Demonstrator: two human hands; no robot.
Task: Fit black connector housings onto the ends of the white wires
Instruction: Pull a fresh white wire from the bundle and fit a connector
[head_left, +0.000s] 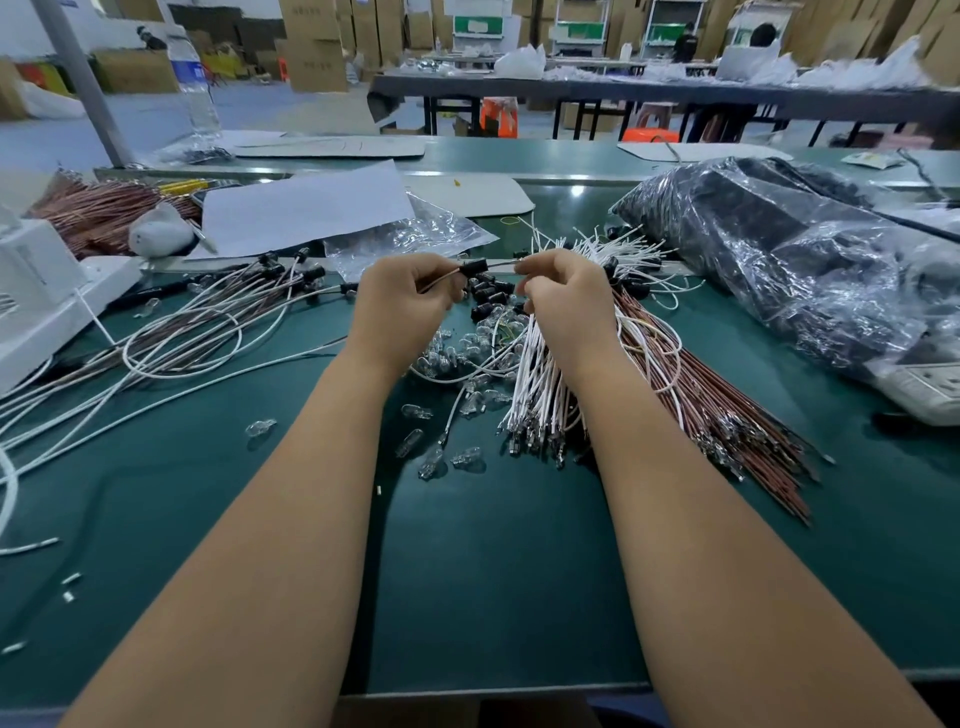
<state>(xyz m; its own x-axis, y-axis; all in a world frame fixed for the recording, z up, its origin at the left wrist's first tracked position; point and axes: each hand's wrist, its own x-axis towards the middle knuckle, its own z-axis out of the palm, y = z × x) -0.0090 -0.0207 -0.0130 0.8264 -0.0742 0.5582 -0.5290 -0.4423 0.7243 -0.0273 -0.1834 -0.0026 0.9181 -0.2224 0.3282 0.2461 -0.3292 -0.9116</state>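
Black connector housing (474, 268) pinched between both hands, no legible markings.

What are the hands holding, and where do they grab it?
The left hand pinches a black connector housing at its wired end; the right hand pinches a thin wire near its tip.

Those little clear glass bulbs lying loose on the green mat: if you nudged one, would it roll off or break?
The glass bulbs look rounded and smooth, so one would probably roll a little on the flat green mat. They seem thin-walled and tiny, so likely very light and fragile if squeezed or dropped.
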